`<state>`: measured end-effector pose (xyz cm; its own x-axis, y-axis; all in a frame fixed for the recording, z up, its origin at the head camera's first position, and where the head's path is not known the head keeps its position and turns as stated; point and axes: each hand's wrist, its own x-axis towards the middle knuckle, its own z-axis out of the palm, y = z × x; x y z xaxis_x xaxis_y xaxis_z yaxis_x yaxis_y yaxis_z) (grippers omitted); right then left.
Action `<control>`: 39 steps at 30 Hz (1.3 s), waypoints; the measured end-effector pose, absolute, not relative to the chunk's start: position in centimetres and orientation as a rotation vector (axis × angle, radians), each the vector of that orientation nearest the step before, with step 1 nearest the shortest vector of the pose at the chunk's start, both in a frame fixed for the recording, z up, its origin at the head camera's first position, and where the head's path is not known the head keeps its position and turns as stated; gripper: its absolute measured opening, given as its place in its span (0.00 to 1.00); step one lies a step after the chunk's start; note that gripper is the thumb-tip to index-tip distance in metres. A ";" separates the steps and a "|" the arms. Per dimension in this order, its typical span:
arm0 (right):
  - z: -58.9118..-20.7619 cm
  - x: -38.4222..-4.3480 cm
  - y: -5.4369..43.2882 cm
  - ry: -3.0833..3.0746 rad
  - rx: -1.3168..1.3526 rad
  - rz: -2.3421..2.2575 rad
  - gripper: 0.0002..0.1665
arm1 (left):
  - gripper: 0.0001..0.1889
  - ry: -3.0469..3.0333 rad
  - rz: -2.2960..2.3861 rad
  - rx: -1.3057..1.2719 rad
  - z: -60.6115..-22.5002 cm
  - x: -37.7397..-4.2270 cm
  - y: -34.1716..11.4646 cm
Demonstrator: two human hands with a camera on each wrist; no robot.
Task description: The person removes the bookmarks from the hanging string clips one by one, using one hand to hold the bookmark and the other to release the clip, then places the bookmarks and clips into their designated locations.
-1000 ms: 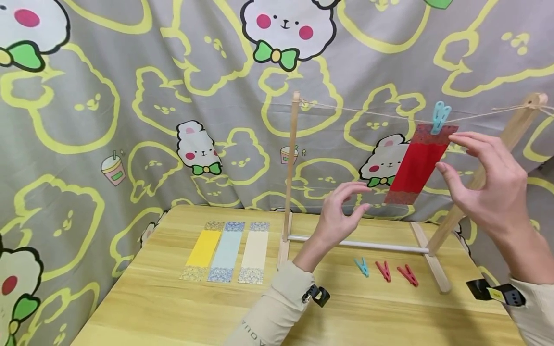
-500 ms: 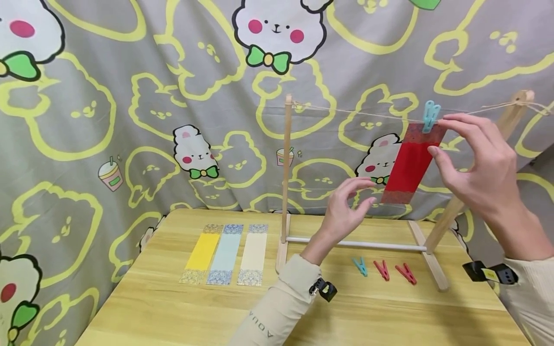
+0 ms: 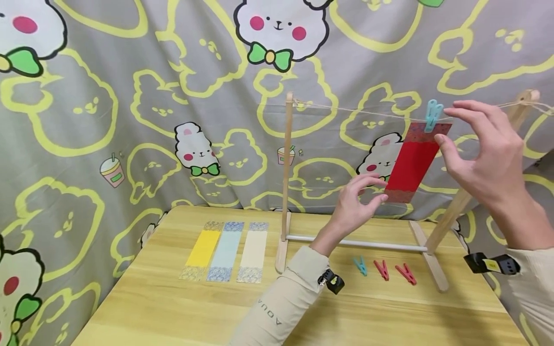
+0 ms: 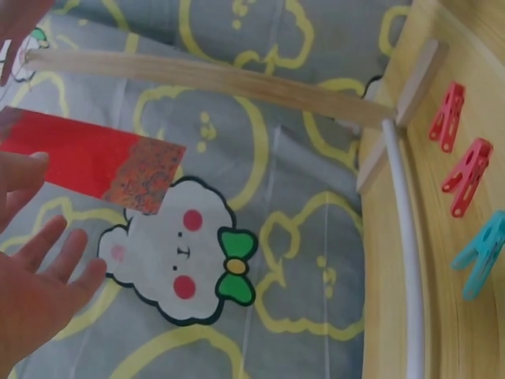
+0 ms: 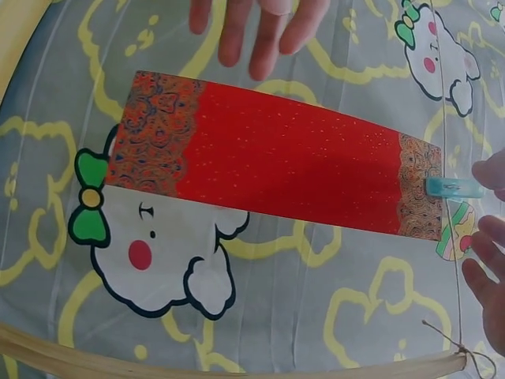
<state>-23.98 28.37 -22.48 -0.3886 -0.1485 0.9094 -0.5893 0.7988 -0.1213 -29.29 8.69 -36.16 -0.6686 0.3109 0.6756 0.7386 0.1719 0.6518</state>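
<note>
A red paper strip (image 3: pixel 413 163) with patterned ends hangs slanted from a string, held at its top by a light blue clothespin (image 3: pixel 434 116). My right hand (image 3: pixel 489 149) is just right of the strip's top, fingers loosely bent, fingertips close to the clothespin; whether they touch it I cannot tell. Near the strip's lower end, my left hand (image 3: pixel 357 204) has its thumb and fingers spread apart, gripping nothing. In the right wrist view, left-hand fingers (image 5: pixel 260 35) show above the red strip (image 5: pixel 292 162), and the clothespin (image 5: pixel 454 188) lies beside the right fingertips.
The string (image 3: pixel 368 112) runs between two posts of a wooden stand (image 3: pixel 287 168) with a white crossbar (image 3: pixel 372 245). One blue clothespin (image 3: pixel 360 265) and two red clothespins (image 3: pixel 382 270) lie on the table (image 3: pixel 173 307). Yellow (image 3: pixel 203 247), pale blue (image 3: pixel 227 250) and cream (image 3: pixel 254 250) strips lie left.
My left hand has moved right, closer to the red strip's lower end. My right hand has risen a little beside the clothespin. The red strip still hangs from the string.
</note>
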 end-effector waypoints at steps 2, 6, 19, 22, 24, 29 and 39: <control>-22.2 -24.0 28.2 -1.945 0.565 0.529 0.26 | 0.11 -2.064 -1.507 -0.990 -36.2 -29.4 8.9; -21.5 -24.1 28.0 -1.964 0.591 0.516 0.24 | 0.12 -2.046 -1.522 -1.005 -36.3 -29.5 9.3; -21.0 -26.6 29.7 -2.080 0.602 0.510 0.25 | 0.12 -2.131 -1.540 -0.970 -36.6 -28.6 11.6; -20.8 -27.1 29.5 -2.103 0.589 0.493 0.26 | 0.12 -2.120 -1.540 -0.951 -36.5 -28.5 11.9; -20.6 -27.4 29.4 -2.125 0.575 0.489 0.26 | 0.12 -2.106 -1.543 -0.954 -36.4 -28.5 12.1; -20.6 -28.1 29.3 -2.163 0.565 0.493 0.26 | 0.12 -2.070 -1.512 -0.947 -36.6 -28.7 12.4; -20.0 -28.5 29.4 -2.188 0.587 0.487 0.23 | 0.12 -2.022 -1.559 -0.921 -36.7 -28.3 12.7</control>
